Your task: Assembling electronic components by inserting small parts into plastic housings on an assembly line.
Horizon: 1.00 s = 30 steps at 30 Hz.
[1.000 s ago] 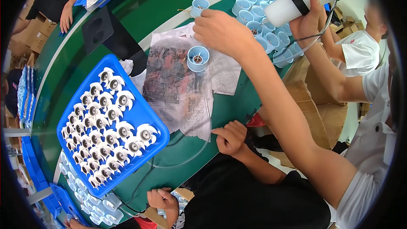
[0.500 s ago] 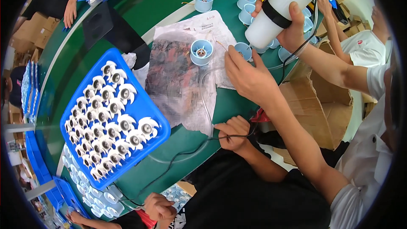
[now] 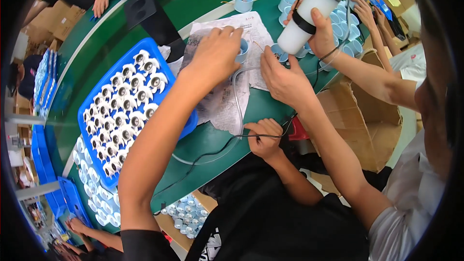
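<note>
The green desk [image 3: 211, 137] holds a blue tray [image 3: 192, 122], with newspaper [image 3: 231, 108] nearer its middle. By the near edge, the right hand [image 3: 265, 137] has its fingers curled together. On the paper, the left hand [image 3: 217, 53] meets a pale blue cup [image 3: 244, 50]; I can't tell if its fingers grip. Holding the cup's wall gently seems best.

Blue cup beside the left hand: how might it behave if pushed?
The blue cup looks thin-rimmed and hollow, so it is probably light for its size. Its round wall suggests it could roll if tipped. The thin, creased newspaper around it might drag along.
</note>
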{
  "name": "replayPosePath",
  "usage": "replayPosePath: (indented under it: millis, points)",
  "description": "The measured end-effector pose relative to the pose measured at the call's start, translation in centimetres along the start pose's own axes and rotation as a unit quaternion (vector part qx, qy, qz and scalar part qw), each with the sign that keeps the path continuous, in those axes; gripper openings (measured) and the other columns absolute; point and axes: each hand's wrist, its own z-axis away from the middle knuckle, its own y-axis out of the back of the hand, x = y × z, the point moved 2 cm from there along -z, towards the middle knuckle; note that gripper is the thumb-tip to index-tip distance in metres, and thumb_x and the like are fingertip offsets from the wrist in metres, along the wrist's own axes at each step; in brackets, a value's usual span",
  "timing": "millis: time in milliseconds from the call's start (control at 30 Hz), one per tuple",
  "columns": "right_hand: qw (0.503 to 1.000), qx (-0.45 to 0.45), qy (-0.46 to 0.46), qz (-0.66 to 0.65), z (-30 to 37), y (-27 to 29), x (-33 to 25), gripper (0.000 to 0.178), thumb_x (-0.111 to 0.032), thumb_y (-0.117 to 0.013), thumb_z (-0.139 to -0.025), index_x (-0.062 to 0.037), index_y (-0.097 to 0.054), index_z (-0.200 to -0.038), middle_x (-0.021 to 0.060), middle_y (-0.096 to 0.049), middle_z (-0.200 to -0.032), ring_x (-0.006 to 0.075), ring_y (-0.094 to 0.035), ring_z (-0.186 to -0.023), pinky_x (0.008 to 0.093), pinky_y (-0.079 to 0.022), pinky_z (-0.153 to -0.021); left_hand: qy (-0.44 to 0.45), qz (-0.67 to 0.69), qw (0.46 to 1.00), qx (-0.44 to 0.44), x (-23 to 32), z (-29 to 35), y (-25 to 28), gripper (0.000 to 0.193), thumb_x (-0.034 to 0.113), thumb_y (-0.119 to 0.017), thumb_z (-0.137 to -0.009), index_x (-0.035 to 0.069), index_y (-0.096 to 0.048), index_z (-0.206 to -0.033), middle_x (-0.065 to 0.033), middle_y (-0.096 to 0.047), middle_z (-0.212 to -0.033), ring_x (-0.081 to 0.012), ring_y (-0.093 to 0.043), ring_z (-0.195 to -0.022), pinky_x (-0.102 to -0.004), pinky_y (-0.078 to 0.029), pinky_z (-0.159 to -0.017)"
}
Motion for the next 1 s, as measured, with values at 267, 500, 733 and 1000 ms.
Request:
replayPosePath:
  millis: [267,500,733,1000]
  points:
    - [0.994,-0.11,0.016,-0.02,1.9,2.8,-1.3,0.026,0.008,-0.056,-0.066,-0.001,-0.067,-0.088,0.0129,-0.055,-0.08,0.0266,-0.054,-0.075,0.0367,-0.043,-0.065,0.024,0.058,0.995,0.08,1.4,-0.8,0.6,0.043,0.02,-0.076,-0.069,0.0,-0.057,-0.102,-0.0168,-0.064,-0.1,-0.0342,-0.061,-0.099,-0.0466,-0.047,-0.081]
    - [0.973,-0.202,0.079,-0.079,-1.6,3.2,-5.2,0.024,-0.004,-0.058,-0.082,-0.0003,-0.064,-0.105,0.0121,-0.058,-0.107,0.0259,-0.055,-0.099,0.0328,-0.045,-0.083,0.078,0.143,0.958,0.237,3.1,11.0,14.2,0.043,0.014,-0.073,-0.071,-0.001,-0.055,-0.107,-0.0166,-0.061,-0.095,-0.0344,-0.058,-0.094,-0.0406,-0.045,-0.083]
    - [0.971,-0.209,0.112,-0.021,-13.3,-2.0,-11.4,0.019,0.0,-0.069,-0.075,-0.0015,-0.066,-0.094,0.0101,-0.057,-0.089,0.0276,-0.053,-0.083,0.0381,-0.045,-0.072,0.352,0.245,0.876,0.222,7.3,27.1,13.5,0.057,0.008,-0.082,-0.063,0.006,-0.056,-0.113,-0.0112,-0.06,-0.109,-0.026,-0.059,-0.101,-0.0364,-0.046,-0.09]
    - [0.928,-0.337,0.148,0.056,-15.3,-5.1,-11.4,0.018,-0.009,-0.073,-0.072,-0.0009,-0.067,-0.087,0.0101,-0.059,-0.086,0.0275,-0.055,-0.084,0.0377,-0.04,-0.078,0.447,0.214,0.843,0.208,9.8,30.2,5.8,0.055,0.007,-0.079,-0.069,0.005,-0.054,-0.119,-0.0134,-0.058,-0.119,-0.0308,-0.055,-0.11,-0.0379,-0.044,-0.094]
